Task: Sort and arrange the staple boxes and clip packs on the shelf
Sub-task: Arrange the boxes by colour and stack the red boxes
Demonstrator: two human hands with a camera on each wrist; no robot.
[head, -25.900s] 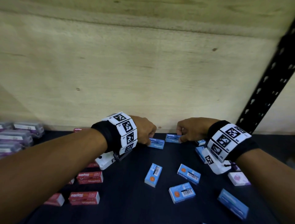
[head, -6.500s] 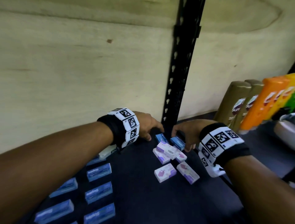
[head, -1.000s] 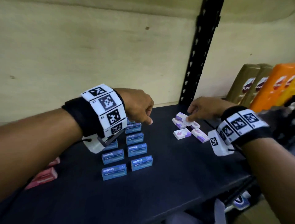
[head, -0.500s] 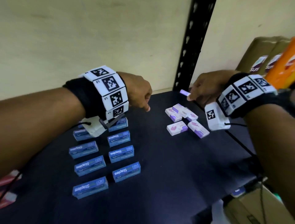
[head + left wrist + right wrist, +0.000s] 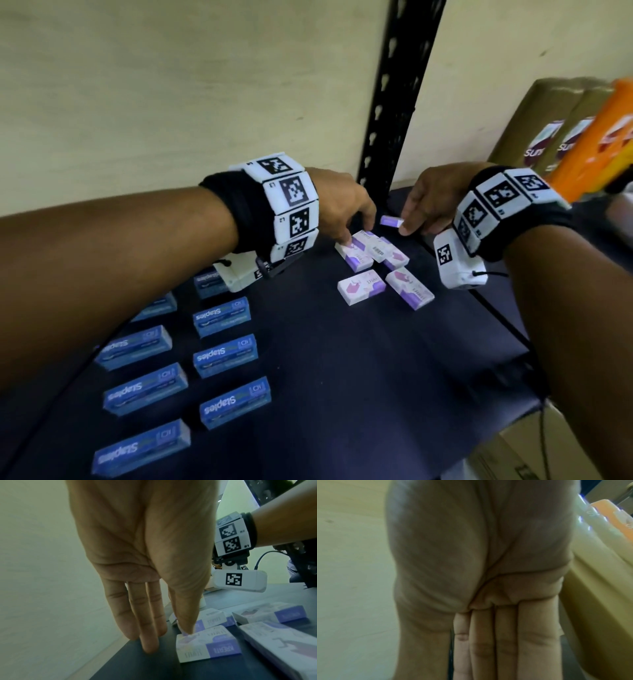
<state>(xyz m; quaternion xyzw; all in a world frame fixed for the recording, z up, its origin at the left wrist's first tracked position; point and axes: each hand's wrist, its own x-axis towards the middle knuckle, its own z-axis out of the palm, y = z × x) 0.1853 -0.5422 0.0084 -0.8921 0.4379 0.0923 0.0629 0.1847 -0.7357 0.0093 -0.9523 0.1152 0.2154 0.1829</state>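
Hands have both closed in on the purple-and-white boxes since half a second ago: the left hand, which then hung curled above the blue rows, now reaches down to the cluster, its fingers straight and its thumb tip pressing the top of the nearest purple-and-white box. Right hand holds a small purple box, pinched at its fingertips, low near the shelf's back edge by the black upright post; a moment earlier it carried that box higher. From the right wrist view the fingers look straight and pressed together, the box out of sight.

Four more purple-and-white boxes lie loosely grouped toward the back right corner of the dark shelf, some touching. Blue Staples boxes sit in two tidy rows along the left part, unchanged. Tan bottles and an orange bottle stand beyond the post at the right edge
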